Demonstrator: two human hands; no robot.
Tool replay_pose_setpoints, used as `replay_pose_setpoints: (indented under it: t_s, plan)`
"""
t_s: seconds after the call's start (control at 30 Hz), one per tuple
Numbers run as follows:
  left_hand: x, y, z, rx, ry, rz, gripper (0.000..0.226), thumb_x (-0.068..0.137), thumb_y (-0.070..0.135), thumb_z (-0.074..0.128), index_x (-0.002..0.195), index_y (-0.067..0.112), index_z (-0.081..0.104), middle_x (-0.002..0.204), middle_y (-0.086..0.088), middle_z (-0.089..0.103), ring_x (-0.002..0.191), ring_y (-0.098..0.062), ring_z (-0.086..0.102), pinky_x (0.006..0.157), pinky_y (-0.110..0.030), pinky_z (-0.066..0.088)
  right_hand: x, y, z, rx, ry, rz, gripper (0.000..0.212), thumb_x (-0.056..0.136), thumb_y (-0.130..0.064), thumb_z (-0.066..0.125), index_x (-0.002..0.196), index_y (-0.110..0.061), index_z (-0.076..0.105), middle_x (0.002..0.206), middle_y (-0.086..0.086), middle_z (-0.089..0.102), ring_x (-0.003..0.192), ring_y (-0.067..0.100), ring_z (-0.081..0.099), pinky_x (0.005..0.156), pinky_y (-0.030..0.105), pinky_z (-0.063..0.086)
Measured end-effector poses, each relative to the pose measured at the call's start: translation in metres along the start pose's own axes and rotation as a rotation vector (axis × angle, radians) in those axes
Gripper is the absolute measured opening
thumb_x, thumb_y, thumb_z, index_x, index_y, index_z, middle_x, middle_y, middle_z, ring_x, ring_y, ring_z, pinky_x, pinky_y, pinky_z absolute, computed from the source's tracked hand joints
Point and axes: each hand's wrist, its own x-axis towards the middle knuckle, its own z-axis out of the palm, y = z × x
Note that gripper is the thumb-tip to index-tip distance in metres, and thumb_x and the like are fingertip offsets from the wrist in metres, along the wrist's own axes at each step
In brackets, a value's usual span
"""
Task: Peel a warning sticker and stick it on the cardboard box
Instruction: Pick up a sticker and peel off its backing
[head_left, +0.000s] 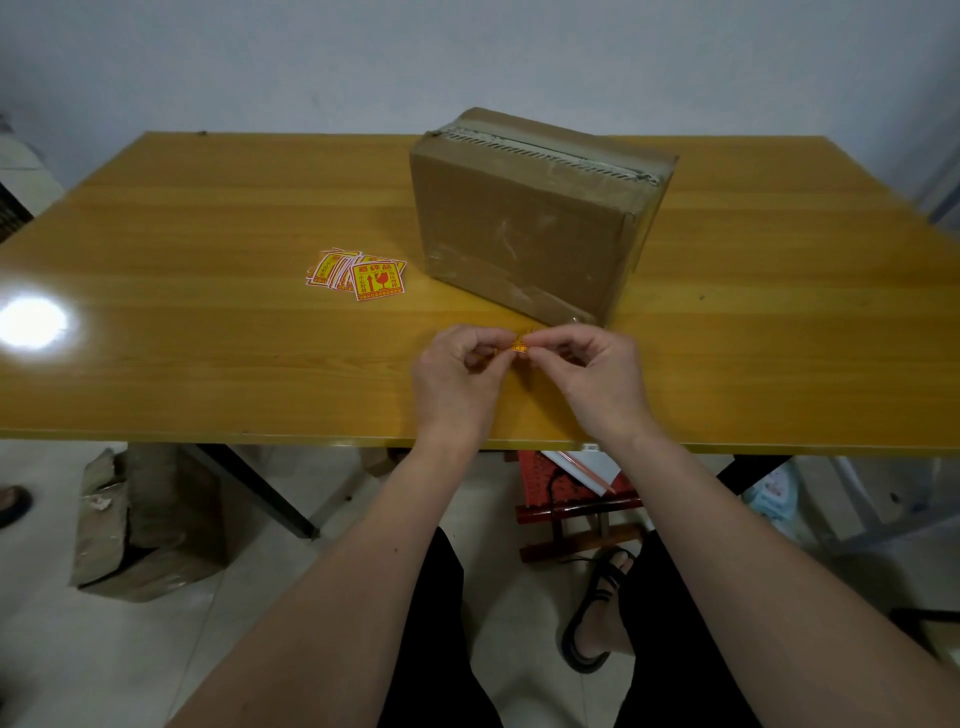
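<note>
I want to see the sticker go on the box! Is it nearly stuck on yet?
Not yet. One sticker is already out of the pile of stickers on the table. The left hand and right hand pinch it together, probably working at the backing. The cardboard box shows no sticker on the sides in view, so finishing the peel and pressing it on are left.

Indoor light is dim and even. An overhead source throws one blown-out glare spot on the glossy worktop (156, 338) at its left edge. Shadows are soft and faint. Wide-angle distortion bows the worktop edges. Detail is slightly soft throughout.
</note>
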Motion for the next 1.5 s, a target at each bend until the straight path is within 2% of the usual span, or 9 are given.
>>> replay_pose_setpoints:
  t_s: [0.13,0.27,0.37,0.6,0.7,0.83,1.0,1.17,1.5]
  plan:
    - [-0.001,0.000,0.000,-0.017,0.012,-0.003,0.021,0.074,0.007,0.075,0.076,0.028,0.071,0.086,0.000,0.068,0.079,-0.013,0.064,0.073,-0.018,0.050,0.001,-0.001,0.001,0.070,-0.015,0.004,0.018,0.077,0.002,0.070,0.090,-0.011,0.070,0.075,0.008,0.069,0.072,0.015,0.065,0.074,0.025,0.055]
    - [0.001,0.000,-0.002,-0.079,0.045,-0.038,0.034,0.075,0.005,0.074,0.067,0.037,0.067,0.087,0.001,0.069,0.084,-0.015,0.067,0.077,-0.021,0.052,0.003,0.003,0.000,0.012,0.031,-0.006,0.026,0.082,0.003,0.063,0.103,-0.014,0.063,0.074,-0.001,0.066,0.075,0.008,0.064,0.077,0.018,0.052]
    - [0.000,-0.001,-0.001,-0.117,0.016,-0.047,0.035,0.077,0.001,0.071,0.069,0.034,0.065,0.091,-0.001,0.070,0.087,-0.014,0.068,0.080,-0.019,0.052,0.005,0.007,0.000,-0.044,0.089,0.020,0.028,0.085,-0.001,0.060,0.110,-0.012,0.060,0.076,-0.001,0.061,0.077,0.011,0.061,0.076,0.021,0.052]
    - [0.000,-0.001,0.001,-0.133,-0.050,-0.054,0.036,0.078,-0.003,0.066,0.071,0.032,0.057,0.094,0.005,0.066,0.097,-0.015,0.066,0.095,-0.034,0.052,0.004,0.009,0.003,-0.047,0.114,0.034,0.027,0.085,-0.003,0.061,0.078,-0.028,0.065,0.069,-0.004,0.064,0.062,0.006,0.060,0.063,0.023,0.051]
    - [-0.001,0.000,0.000,-0.032,-0.011,0.045,0.033,0.072,0.005,0.075,0.074,0.034,0.059,0.101,0.009,0.060,0.099,-0.013,0.061,0.088,-0.023,0.051,0.002,0.008,0.003,-0.072,0.139,-0.005,0.021,0.083,-0.005,0.065,0.079,-0.025,0.068,0.071,-0.005,0.066,0.066,0.009,0.061,0.062,0.019,0.050]
    - [-0.001,0.000,-0.001,0.072,-0.011,0.114,0.021,0.070,0.014,0.079,0.082,0.029,0.070,0.097,0.021,0.053,0.089,-0.012,0.054,0.063,-0.010,0.042,0.001,0.011,0.004,-0.106,0.153,-0.029,0.016,0.079,-0.004,0.069,0.082,-0.019,0.072,0.074,-0.007,0.065,0.064,0.000,0.056,0.062,0.015,0.047]
    - [-0.005,-0.002,0.002,-0.021,-0.020,0.113,0.014,0.073,0.005,0.075,0.081,0.017,0.075,0.095,0.005,0.064,0.081,0.002,0.059,0.068,-0.007,0.045,0.002,0.014,0.005,-0.117,0.137,-0.078,0.014,0.077,-0.002,0.071,0.081,-0.015,0.074,0.074,-0.006,0.064,0.067,0.005,0.058,0.064,0.018,0.047]
    - [-0.005,-0.004,0.003,-0.054,0.089,0.103,0.021,0.072,0.003,0.076,0.078,0.022,0.073,0.090,-0.001,0.069,0.087,-0.016,0.067,0.082,-0.033,0.055,0.000,0.011,0.004,-0.071,0.136,-0.052,0.019,0.087,-0.005,0.059,0.092,-0.020,0.070,0.083,0.000,0.069,0.075,0.013,0.067,0.069,0.030,0.056]
    - [-0.006,-0.004,0.003,-0.001,0.101,0.069,0.015,0.070,0.004,0.077,0.076,0.018,0.074,0.089,0.004,0.063,0.089,-0.018,0.065,0.084,-0.040,0.055,-0.002,0.004,0.004,-0.060,0.000,-0.101,0.012,0.079,-0.007,0.070,0.083,-0.019,0.070,0.078,-0.004,0.068,0.076,0.012,0.062,0.073,0.028,0.052]
